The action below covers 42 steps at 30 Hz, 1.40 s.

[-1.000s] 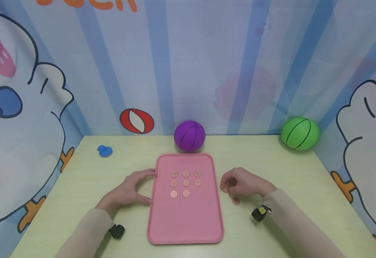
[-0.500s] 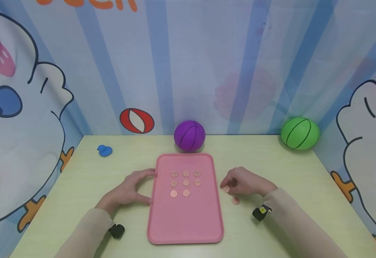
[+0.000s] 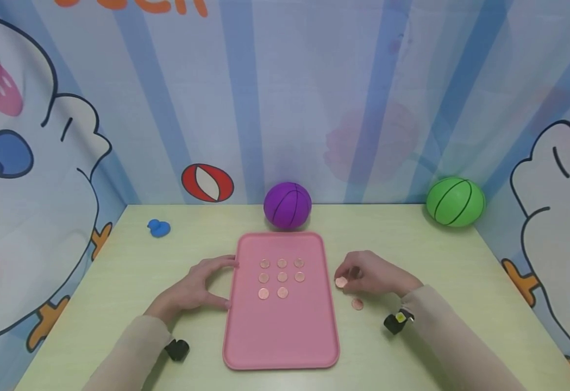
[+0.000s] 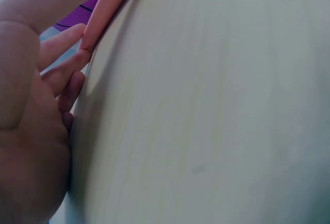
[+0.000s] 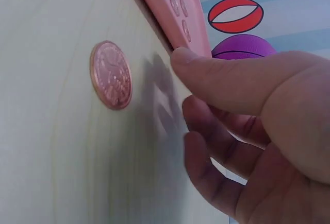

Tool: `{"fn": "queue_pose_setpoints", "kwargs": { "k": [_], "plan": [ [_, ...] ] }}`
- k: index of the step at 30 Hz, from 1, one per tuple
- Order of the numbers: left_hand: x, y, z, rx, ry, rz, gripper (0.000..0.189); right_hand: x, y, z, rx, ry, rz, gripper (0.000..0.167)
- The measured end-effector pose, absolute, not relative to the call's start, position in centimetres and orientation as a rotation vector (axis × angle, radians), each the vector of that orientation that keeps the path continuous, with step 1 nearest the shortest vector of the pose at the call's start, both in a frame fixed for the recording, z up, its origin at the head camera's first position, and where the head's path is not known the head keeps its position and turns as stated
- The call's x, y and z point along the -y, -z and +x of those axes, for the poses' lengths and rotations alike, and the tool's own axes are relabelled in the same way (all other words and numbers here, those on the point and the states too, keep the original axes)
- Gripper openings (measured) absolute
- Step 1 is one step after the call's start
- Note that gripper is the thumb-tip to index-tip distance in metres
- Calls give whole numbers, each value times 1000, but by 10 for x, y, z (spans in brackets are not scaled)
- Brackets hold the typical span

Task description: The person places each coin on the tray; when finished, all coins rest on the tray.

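Note:
A pink tray [image 3: 281, 336] lies on the table with several copper coins [image 3: 282, 277] on it, in rows of three and a shorter front row. My left hand [image 3: 192, 285] rests against the tray's left rim, fingers and thumb spread along it. Beside the right rim, my right hand [image 3: 370, 274] pinches a copper coin [image 3: 340, 282] between thumb and fingertips, close over the table. In the right wrist view the thumb hides that coin. Another coin [image 5: 111, 74] lies flat on the table just in front of the right hand.
A purple ball [image 3: 287, 205] stands right behind the tray. At the back right is a green ball [image 3: 455, 202], and a blue toy duck [image 3: 159, 228] sits at the back left. A printed cloth [image 3: 294, 98] rises behind the table [image 3: 206, 222].
The right hand has brought a coin into sight at its fingertips and shifted slightly away from the wearer. The left hand and the coins on the tray have not moved.

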<state>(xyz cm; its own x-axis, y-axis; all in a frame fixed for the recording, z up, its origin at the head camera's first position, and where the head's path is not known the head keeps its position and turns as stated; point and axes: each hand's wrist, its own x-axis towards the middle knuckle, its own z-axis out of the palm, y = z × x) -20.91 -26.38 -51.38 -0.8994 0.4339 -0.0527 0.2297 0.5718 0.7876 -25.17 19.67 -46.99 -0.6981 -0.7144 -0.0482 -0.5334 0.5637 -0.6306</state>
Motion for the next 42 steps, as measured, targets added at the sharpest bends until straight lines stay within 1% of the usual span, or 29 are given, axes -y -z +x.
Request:
{"fn": "queue_pose_setpoints", "kwargs": {
  "k": [13, 28, 35, 42],
  "plan": [
    [264, 512, -209, -2570, -1214, 531, 95, -176, 468, -252, -2458, 993, -1006, 23],
    [262, 513, -208, -2551, -1237, 494, 95, -129, 472, -243, -2445, 921, -1167, 24],
    [262, 512, -208, -2546, -1251, 512, 96, -116, 475, -239, -2413, 950, -986, 24],
    [263, 512, -208, -2565, -1225, 505, 95, -113, 476, -238, -2481, 823, -988, 23]
  ]
}}
